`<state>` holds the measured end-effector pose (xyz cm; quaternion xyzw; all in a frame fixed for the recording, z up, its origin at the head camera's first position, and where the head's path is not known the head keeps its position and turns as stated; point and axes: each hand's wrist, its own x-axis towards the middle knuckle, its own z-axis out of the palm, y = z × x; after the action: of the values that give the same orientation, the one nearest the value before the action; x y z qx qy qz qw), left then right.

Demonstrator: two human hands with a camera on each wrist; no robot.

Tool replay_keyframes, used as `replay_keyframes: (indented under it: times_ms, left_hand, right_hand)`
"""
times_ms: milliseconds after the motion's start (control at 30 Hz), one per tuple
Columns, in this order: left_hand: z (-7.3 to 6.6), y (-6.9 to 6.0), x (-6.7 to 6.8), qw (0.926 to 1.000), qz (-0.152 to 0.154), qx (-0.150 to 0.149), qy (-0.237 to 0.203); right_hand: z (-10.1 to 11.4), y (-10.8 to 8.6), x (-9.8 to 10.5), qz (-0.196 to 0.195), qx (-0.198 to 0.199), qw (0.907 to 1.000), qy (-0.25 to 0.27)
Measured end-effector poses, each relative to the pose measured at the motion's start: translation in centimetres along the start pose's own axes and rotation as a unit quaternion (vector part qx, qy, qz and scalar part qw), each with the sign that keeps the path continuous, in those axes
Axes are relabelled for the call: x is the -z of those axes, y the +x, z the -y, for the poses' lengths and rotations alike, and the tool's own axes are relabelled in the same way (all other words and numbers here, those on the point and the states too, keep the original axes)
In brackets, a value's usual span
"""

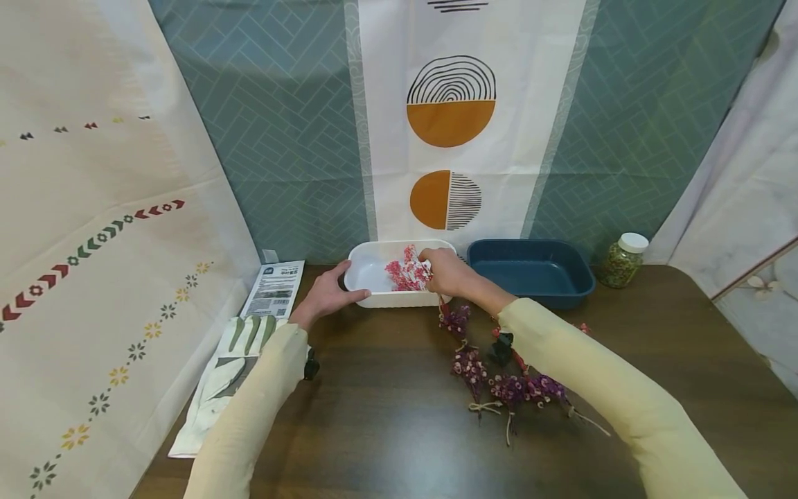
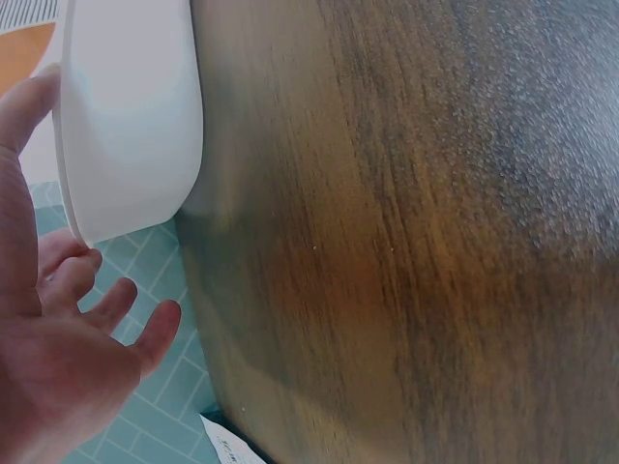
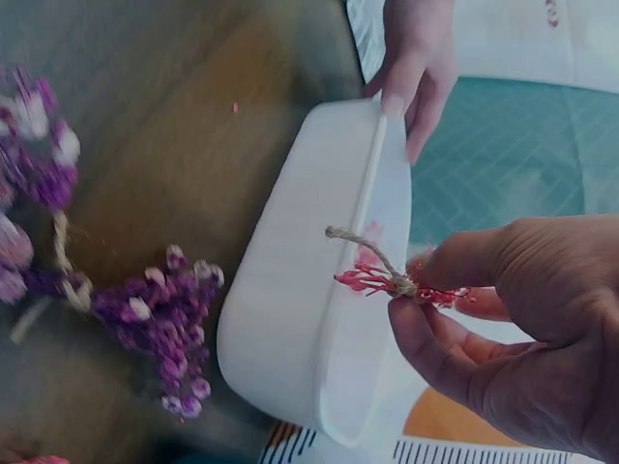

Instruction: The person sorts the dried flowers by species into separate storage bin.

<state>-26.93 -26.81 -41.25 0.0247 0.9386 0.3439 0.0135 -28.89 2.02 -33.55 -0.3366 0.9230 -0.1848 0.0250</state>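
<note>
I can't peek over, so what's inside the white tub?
The white tub has a pink flower bunch in or just over it, pinched by the right hand. The bottom beneath them is covered; I can't tell what's there.

Smooth plastic tray (image 1: pixel 399 300), glossy wooden table (image 1: pixel 374 395)
</note>
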Motion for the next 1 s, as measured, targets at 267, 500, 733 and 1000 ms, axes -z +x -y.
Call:
replay_keyframes:
  times_ms: [267,500,733,1000]
  left_hand:
    - [0.3,0.2,-0.3,1.0,-0.004,-0.004,-0.007]
    - [0.4,0.2,-0.3,0.9999,-0.009,-0.009,-0.005]
    - [0.2,0.2,-0.3,0.9998,-0.012,-0.013,-0.003]
    - [0.0,0.0,-0.1,0.9999,-0.007,0.003,-0.006]
  right_hand:
    - [-0.6,2.4,-0.2,0.008,-0.035,0.9993,-0.013]
    - [-1.3,3.7,-0.4,-0.006,-0.011,0.9991,-0.04]
    - [-1.6,4.7,-0.6,-0.002,-0.03,0.9987,-0.04]
    - [-2.1,5.5,-1.5,0.02,-0.06,0.9974,-0.036]
